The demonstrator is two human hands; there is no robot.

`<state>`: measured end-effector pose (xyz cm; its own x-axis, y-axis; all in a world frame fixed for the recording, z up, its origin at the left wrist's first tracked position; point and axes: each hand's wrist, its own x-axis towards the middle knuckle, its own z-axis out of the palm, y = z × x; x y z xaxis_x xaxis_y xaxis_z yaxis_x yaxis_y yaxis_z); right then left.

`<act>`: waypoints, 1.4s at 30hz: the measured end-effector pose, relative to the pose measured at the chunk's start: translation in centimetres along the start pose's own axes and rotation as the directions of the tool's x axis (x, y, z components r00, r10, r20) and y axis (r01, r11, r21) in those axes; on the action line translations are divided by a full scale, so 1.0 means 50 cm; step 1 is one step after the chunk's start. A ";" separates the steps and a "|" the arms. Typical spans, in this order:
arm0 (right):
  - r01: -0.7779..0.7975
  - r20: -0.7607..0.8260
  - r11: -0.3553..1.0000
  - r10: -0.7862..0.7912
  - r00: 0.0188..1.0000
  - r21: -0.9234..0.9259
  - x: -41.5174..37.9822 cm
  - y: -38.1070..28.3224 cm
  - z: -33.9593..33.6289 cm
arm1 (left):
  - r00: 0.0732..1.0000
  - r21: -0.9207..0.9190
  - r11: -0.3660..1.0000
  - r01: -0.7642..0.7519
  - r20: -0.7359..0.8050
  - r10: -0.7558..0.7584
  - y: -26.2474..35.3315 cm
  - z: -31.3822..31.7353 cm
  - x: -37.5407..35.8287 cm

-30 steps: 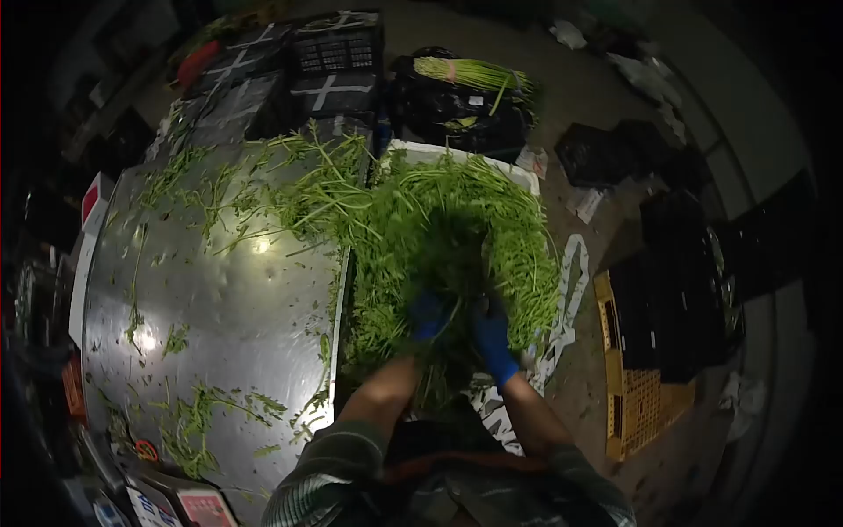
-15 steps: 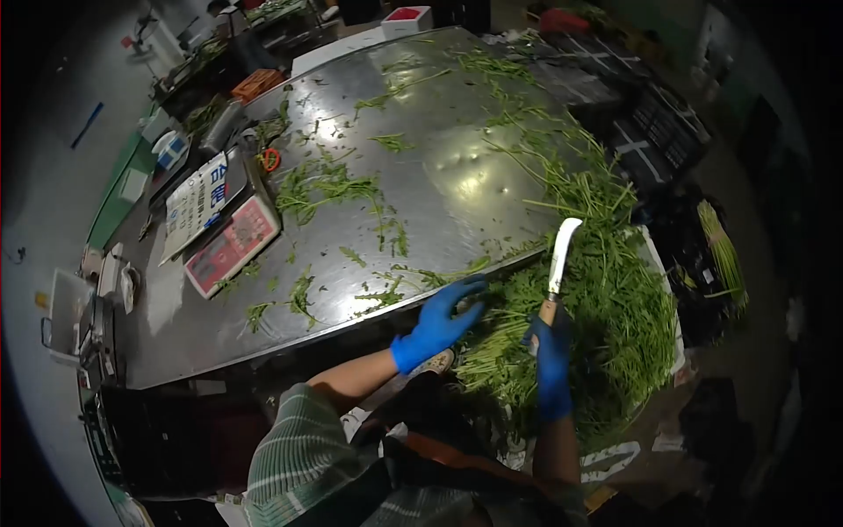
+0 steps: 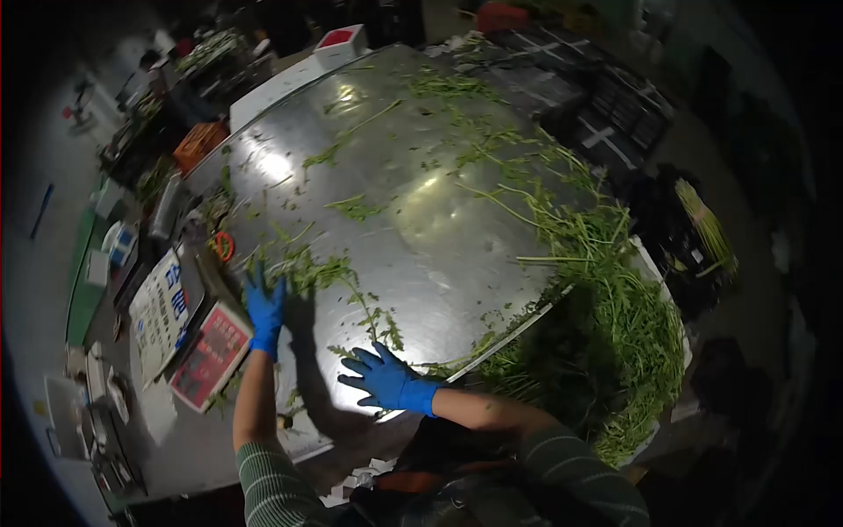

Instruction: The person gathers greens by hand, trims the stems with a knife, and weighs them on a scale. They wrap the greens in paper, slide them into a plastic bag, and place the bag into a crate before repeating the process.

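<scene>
My left hand [image 3: 265,309], in a blue glove, reaches across the metal table [image 3: 465,290] with its fingers apart. Its fingertips are beside loose green sprigs [image 3: 320,270]. My right hand [image 3: 386,383], gloved in blue too, is spread palm down over the table's near edge, close to a few stems. Neither hand holds anything I can see. To the right of my right hand lies a large heap of leafy greens [image 3: 645,351], partly in shadow. By my left forearm a small object [image 3: 284,422] lies on the table, perhaps the knife's handle end.
Left of my left hand lie a red-and-white box [image 3: 211,356] and a printed bag [image 3: 162,312]. An orange ring-shaped item [image 3: 226,247] is beyond them. Dark crates [image 3: 623,119] stand at the far right, with a bundle of stalks [image 3: 705,227] nearer. An orange crate [image 3: 200,145] sits far left.
Both hands have moved left from the greens heap onto the table. The curved knife has left my right hand, which is now spread. The view has shifted too.
</scene>
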<state>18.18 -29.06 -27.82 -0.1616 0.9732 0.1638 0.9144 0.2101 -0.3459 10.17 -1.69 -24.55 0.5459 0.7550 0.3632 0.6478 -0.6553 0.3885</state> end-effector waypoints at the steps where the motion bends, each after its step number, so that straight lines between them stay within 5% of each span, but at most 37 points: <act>1: -0.023 0.040 1.000 0.024 0.999 -0.011 -0.012 0.029 -0.012 | 0.990 -0.107 0.990 0.092 -0.094 -0.102 -0.085 0.055 0.037; 3: -0.155 -0.103 0.983 0.145 0.984 -0.097 -0.036 0.097 -0.004 | 0.989 0.515 0.857 0.008 0.121 -0.082 -0.256 0.174 0.095; 6: -0.387 -0.214 0.908 0.350 0.912 -0.162 -0.092 0.191 -0.077 | 0.971 0.632 0.771 -0.083 0.224 -0.079 -0.016 0.211 0.151; 7: -0.443 -0.270 0.883 0.394 0.879 -0.153 -0.113 0.222 -0.091 | 0.957 0.599 0.747 -0.288 0.168 0.235 -0.032 0.303 0.208; 8: -0.486 -0.411 0.869 0.411 0.814 -0.091 -0.134 0.245 -0.121 | 0.982 0.163 0.968 -0.190 0.032 0.187 0.080 0.336 0.241; 9: -0.525 -0.464 0.850 0.450 0.763 -0.040 -0.156 0.262 -0.158 | 0.995 -0.326 0.941 -0.093 -0.063 0.077 0.235 0.366 0.267; 11: -0.641 -0.483 0.766 0.543 0.687 -0.050 -0.200 0.285 -0.232 | 0.969 -0.284 0.927 -0.243 -0.118 0.218 0.441 0.466 0.314; 15: -0.854 -0.610 0.516 0.695 0.379 0.057 -0.352 0.231 -0.324 | 0.851 -0.366 0.784 -0.502 -0.045 0.523 0.785 0.599 0.260; 17: -0.972 -0.636 0.233 0.747 0.193 -0.021 -0.426 0.183 -0.336 | 0.695 -0.576 0.637 -0.512 0.158 0.702 0.912 0.594 0.179; 18: -0.984 -0.638 0.179 0.756 0.149 -0.017 -0.443 0.166 -0.341 | 0.664 -0.609 0.604 -0.514 0.164 0.730 0.961 0.577 0.129; 20: -0.994 -0.403 0.089 0.909 0.108 -0.065 -0.472 0.137 -0.344 | 0.379 -0.773 0.577 -0.264 0.467 0.799 1.025 0.531 0.030; 21: -0.997 -0.410 0.048 0.910 0.066 -0.055 -0.491 0.134 -0.340 | 0.344 -0.788 0.554 -0.267 0.459 0.819 1.040 0.539 -0.030; 23: -0.970 -0.271 -0.057 0.962 0.010 -0.238 -0.546 0.149 -0.325 | 0.360 -0.821 0.117 -0.559 -0.113 0.926 1.055 0.581 -0.149; 25: -0.939 -0.303 -0.278 0.930 -0.210 -0.202 -0.618 0.155 -0.331 | 0.258 -0.836 0.130 -0.534 -0.015 0.966 1.063 0.495 -0.144; 30: -0.905 -0.405 -0.411 0.849 -0.338 -0.106 -0.738 0.122 -0.338 | 0.006 -0.798 0.108 -0.593 0.130 0.991 1.042 0.405 -0.244; 32: -0.915 -0.354 -0.404 0.859 -0.371 -0.019 -0.788 0.121 -0.319 | -0.287 -0.894 0.373 -0.247 0.435 0.853 1.011 0.470 -0.343; 33: -0.912 -0.313 -0.407 0.860 -0.403 0.057 -0.820 0.120 -0.308 | -0.287 -0.894 0.365 -0.259 0.432 0.855 1.009 0.461 -0.359; 35: -0.935 -0.294 -0.309 0.890 -0.349 0.175 -0.849 0.102 -0.281 | 0.005 -0.890 0.314 -0.330 0.331 0.944 0.995 0.446 -0.387; 36: -0.938 -0.387 -0.258 0.860 -0.332 0.231 -0.847 0.093 -0.270 | 0.010 -0.884 0.324 -0.337 0.341 0.940 0.993 0.437 -0.398; 38: -0.942 -0.481 -0.156 0.828 -0.288 0.296 -0.846 0.092 -0.265 | 0.117 -0.676 0.533 -0.509 0.559 0.821 0.988 0.409 -0.398; 41: -0.947 -0.395 0.020 0.911 -0.115 0.321 -0.880 0.089 -0.257 | 0.381 -0.584 0.734 -0.345 0.628 0.679 0.929 0.336 -0.430; 42: -0.941 -0.448 0.171 0.894 0.024 0.292 -0.895 0.087 -0.239 | 0.492 -0.606 0.751 -0.262 0.586 0.644 0.873 0.336 -0.449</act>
<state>33.81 -72.84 -25.63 0.9797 0.1690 0.1081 0.2004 -0.8524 -0.4829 35.12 -46.85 -29.99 0.9971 -0.0373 -0.0670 0.0214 -0.7043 0.7096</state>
